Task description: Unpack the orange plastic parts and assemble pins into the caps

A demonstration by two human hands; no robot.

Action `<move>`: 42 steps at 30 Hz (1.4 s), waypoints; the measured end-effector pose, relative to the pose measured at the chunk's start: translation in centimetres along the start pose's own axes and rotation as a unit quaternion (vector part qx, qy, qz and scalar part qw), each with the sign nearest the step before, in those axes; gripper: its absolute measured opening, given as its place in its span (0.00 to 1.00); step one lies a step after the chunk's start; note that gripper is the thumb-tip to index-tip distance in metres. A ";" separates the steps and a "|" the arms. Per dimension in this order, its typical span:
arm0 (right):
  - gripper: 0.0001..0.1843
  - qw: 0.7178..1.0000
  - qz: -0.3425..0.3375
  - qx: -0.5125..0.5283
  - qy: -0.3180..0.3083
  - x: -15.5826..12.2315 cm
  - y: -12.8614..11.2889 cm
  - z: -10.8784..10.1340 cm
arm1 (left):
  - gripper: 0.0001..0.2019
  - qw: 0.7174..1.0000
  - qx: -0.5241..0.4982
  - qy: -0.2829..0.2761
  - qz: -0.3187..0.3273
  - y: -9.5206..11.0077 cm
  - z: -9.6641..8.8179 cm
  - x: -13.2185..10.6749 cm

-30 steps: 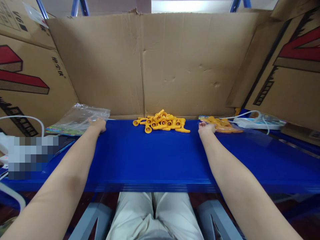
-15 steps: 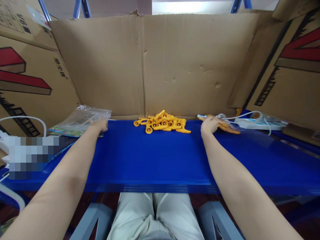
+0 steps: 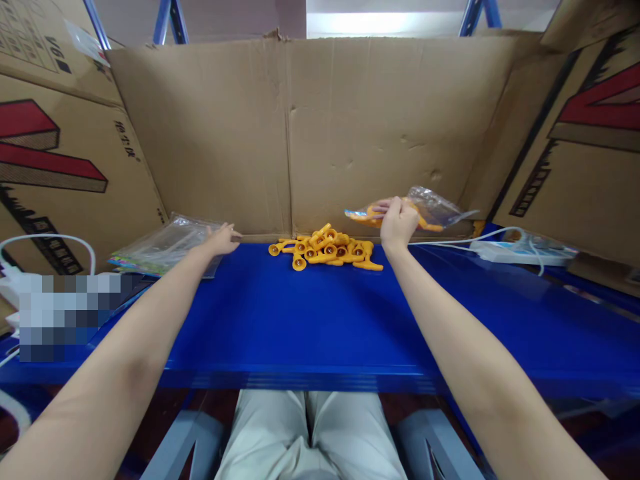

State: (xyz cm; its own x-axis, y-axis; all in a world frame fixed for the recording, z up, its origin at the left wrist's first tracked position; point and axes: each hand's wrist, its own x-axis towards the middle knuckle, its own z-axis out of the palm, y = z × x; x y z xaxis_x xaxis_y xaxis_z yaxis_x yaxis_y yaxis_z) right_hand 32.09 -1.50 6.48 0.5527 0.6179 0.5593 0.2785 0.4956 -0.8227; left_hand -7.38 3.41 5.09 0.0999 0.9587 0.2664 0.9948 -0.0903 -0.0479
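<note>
A heap of small yellow plastic parts (image 3: 327, 247) lies at the back of the blue table (image 3: 310, 320). My right hand (image 3: 397, 223) is closed on a clear plastic bag with yellow parts in it (image 3: 425, 210), held up in the air just right of the heap. My left hand (image 3: 223, 238) hovers with fingers stretched out beside a stack of empty clear bags (image 3: 165, 245) at the left.
Cardboard sheets (image 3: 370, 127) wall the table at the back and both sides. A white power strip with cables (image 3: 520, 250) lies at the right. A white cable and blurred-out items (image 3: 65, 313) sit at the left edge. My legs show below the table.
My right hand has gripped the filled bag and lifted it off the table, moving left toward the heap. My left hand has left the empty bags and moved slightly right, fingers spread.
</note>
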 end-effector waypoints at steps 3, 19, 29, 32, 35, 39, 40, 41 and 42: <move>0.22 0.987 -0.074 0.136 -0.038 -0.5 -2.7 2.4 | 0.24 0.991 -0.102 0.044 0.078 4.2 -0.9 0.5; 0.22 0.956 0.111 0.204 -0.178 1.0 -2.0 6.7 | 0.15 0.877 -0.388 0.246 0.144 13.7 -2.2 1.7; 0.25 0.960 0.071 -0.043 -0.268 -1.5 0.4 6.4 | 0.12 0.984 -0.038 0.143 0.104 13.7 -4.9 1.0; 0.23 0.941 -0.064 -0.048 -0.329 -1.6 0.2 5.9 | 0.13 0.981 -0.029 0.146 0.127 14.1 -5.1 1.2; 0.19 0.943 -0.073 -0.011 -0.324 -1.6 0.0 5.7 | 0.13 0.976 -0.041 0.147 0.158 14.0 -5.2 1.5; 0.15 0.959 -0.038 0.039 -0.277 -1.5 0.1 6.2 | 0.11 0.966 -0.051 0.149 0.205 13.4 -5.1 1.5; 0.13 0.962 -0.037 0.038 -0.267 -1.5 0.1 6.3 | 0.11 0.963 -0.054 0.152 0.215 13.3 -5.1 1.5; 0.11 0.964 -0.039 0.035 -0.259 -1.4 0.2 6.4 | 0.10 0.960 -0.059 0.157 0.224 13.3 -5.1 1.4; 0.10 0.966 -0.044 0.032 -0.251 -1.4 0.2 6.4 | 0.10 0.957 -0.067 0.162 0.231 13.3 -5.1 1.4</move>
State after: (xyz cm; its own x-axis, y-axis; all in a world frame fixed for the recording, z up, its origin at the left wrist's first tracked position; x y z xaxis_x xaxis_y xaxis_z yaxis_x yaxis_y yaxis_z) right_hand 26.37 1.66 6.20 0.0739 0.7824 0.6184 0.2496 0.5858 -0.7710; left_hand 6.13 2.20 9.75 0.5103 0.6759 0.5317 0.8341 -0.5395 -0.1148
